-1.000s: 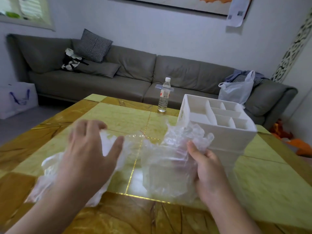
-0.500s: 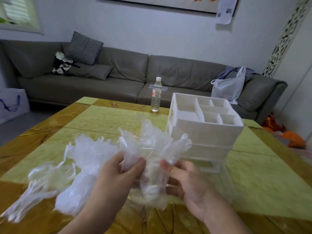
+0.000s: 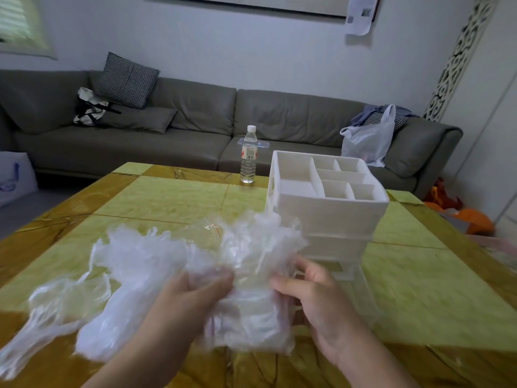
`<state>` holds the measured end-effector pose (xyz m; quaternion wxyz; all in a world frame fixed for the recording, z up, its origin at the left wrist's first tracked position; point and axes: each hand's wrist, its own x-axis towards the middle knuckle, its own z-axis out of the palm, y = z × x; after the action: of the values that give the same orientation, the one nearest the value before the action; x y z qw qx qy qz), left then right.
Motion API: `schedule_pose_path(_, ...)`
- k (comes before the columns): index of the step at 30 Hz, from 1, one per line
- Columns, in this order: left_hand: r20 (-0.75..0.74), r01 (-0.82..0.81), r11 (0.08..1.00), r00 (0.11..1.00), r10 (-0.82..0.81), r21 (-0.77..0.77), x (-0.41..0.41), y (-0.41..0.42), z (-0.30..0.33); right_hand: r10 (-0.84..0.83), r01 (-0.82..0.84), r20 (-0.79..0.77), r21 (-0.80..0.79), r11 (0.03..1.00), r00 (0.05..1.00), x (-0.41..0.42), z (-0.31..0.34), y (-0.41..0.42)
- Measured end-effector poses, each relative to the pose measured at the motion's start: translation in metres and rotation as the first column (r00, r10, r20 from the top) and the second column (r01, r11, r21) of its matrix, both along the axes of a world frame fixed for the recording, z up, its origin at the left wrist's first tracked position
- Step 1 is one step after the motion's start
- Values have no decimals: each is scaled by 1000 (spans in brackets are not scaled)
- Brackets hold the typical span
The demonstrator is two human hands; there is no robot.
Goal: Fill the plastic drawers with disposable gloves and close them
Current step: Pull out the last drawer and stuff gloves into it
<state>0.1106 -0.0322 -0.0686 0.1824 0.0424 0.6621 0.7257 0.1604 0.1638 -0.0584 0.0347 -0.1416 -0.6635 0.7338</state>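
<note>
Both hands grip one wad of gloves (image 3: 246, 278): left hand (image 3: 184, 301) w/ thumb pinched over its top, right hand (image 3: 321, 301) fingers (image 3: 288, 281) curled on its right edge. Loose glove tails trail off left over the bench (image 3: 419, 281). Drawer unit (image 3: 327, 208) sits just beyond the right fingers, nearer that hand; a drawer looks pulled out below them.

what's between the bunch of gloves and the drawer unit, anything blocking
Nothing visible. Both hands, left hand and right hand, hold the gloves just in front of the white drawer unit. The water bottle stands behind, off the path.
</note>
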Motion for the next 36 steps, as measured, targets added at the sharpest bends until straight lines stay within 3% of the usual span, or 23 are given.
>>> schedule_pose_path(2, -184, -60, 990, 982, 36, -126, -1, 4, -7, 2, -2, 23, 4, 1000, 1000, 1, 3, 0)
schedule_pose_path(4, -280, -126, 978, 957, 75, -167, -1, 5, -9, -101, 101, 10, -20, 995, 995, -2, 2, 5)
schedule_pose_path(10, -338, -200, 969, 930, 143, -143, 0, 5, -5, -403, 389, -128, -117, 914, 906, -8, 4, 30)
schedule_pose_path(13, -347, -220, 968, 923, 167, -121, 3, 5, -2, -357, 346, -108, -108, 932, 928, -6, 4, 32)
schedule_pose_path(16, -331, -237, 966, 924, 191, -102, 3, 6, -1, -113, 106, -34, -153, 983, 993, 0, 10, 24)
schedule_pose_path(19, -372, -254, 961, 907, 199, -105, 4, 7, -1, 72, -70, 68, -34, 997, 995, 4, 8, 17)
schedule_pose_path(22, -405, -245, 961, 897, 176, -126, 8, 10, 0, -54, 53, 12, 96, 994, 998, 1, -2, 11)
schedule_pose_path(25, -392, -239, 965, 902, 180, -106, 8, 9, 1, -210, 213, -48, 75, 974, 977, -2, -4, 10)
schedule_pose_path(32, -276, -143, 990, 950, 143, 21, 6, 6, 7, -172, 176, -42, 124, 977, 984, -3, -6, 11)
schedule_pose_path(36, -183, 47, 999, 982, -43, 13, 15, 10, 16, -198, 204, -53, 317, 926, 979, -7, -16, 9)
